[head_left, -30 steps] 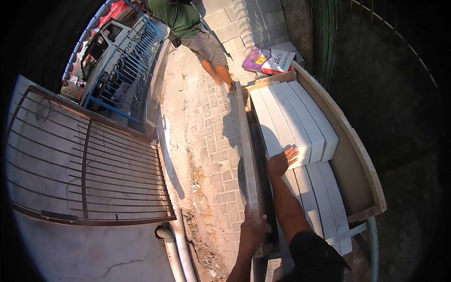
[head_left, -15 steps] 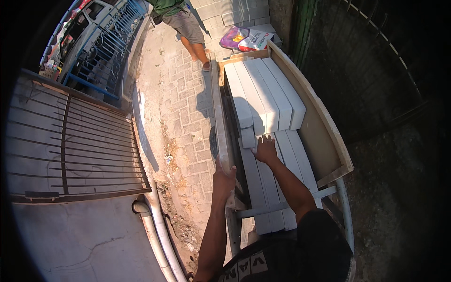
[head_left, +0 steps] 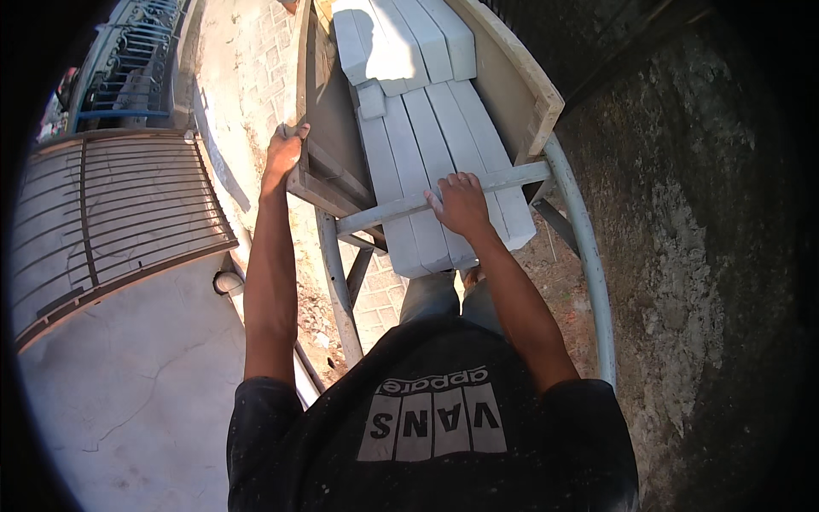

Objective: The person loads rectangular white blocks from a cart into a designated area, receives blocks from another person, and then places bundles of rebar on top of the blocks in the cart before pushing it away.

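Note:
In front of me stands a handcart with wooden side boards and a pale metal frame, loaded with long white blocks (head_left: 418,145). My left hand (head_left: 283,155) grips the near end of the cart's left side board (head_left: 300,77), thumb against its edge. My right hand (head_left: 461,205) lies over the metal crossbar (head_left: 384,211), its fingers curled across it above the lower blocks. A second layer of blocks (head_left: 401,43) is stacked at the far end. One small block piece (head_left: 371,100) sits beside that stack at the left.
A rough, dark wall (head_left: 682,256) runs along the right. To the left are a barred metal gate (head_left: 119,205), a pale wall (head_left: 128,375) and a pipe (head_left: 229,283). Brick paving (head_left: 266,51) stretches ahead; the curved cart handle (head_left: 584,239) rises at the right.
My right hand has left the blocks and come back to the crossbar. My left hand stays on the side board. The view has tilted toward me, and the person ahead is almost out of it.

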The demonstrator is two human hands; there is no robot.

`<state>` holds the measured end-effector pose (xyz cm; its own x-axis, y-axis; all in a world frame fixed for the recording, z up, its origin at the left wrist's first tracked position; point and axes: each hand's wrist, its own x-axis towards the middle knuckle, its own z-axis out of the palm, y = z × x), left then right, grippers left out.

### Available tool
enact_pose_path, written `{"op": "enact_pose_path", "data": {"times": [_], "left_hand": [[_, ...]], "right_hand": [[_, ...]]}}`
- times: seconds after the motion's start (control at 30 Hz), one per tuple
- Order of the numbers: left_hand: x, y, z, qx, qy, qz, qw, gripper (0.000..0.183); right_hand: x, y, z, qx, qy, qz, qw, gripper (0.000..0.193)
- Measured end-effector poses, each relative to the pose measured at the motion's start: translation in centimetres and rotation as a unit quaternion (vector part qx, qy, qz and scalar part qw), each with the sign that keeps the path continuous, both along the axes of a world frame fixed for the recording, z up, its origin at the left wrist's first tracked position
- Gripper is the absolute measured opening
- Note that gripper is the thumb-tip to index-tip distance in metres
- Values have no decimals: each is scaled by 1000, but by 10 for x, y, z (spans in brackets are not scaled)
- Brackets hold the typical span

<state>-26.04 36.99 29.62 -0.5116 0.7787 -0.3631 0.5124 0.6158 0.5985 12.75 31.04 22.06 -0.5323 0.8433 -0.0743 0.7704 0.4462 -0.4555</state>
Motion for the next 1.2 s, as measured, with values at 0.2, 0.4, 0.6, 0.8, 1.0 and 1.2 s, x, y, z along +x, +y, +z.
{"op": "enact_pose_path", "data": {"times": [0.2,0.4,0.6,0.8,1.0,1.2], "left_hand": [[-30,-10,-32,64,70,0,996,57],[-4,-45,-4,128,12,37,991,57],[29,-32,37,97,-89,54,990,58],[28,-28,43,54,-99,77,991,67],[26,-24,45,46,-181,104,977,71],[21,-29,44,67,-162,104,979,70]], "right_hand": [[-18,7,-4,-26,-28,5,999,46],[-93,48,-13,-152,-36,-29,987,52],[-229,175,-123,-216,50,-211,952,86],[-308,234,-208,-271,21,-280,921,88],[-272,208,-149,-250,180,-277,910,48],[-213,146,67,316,292,-93,898,38]]}}
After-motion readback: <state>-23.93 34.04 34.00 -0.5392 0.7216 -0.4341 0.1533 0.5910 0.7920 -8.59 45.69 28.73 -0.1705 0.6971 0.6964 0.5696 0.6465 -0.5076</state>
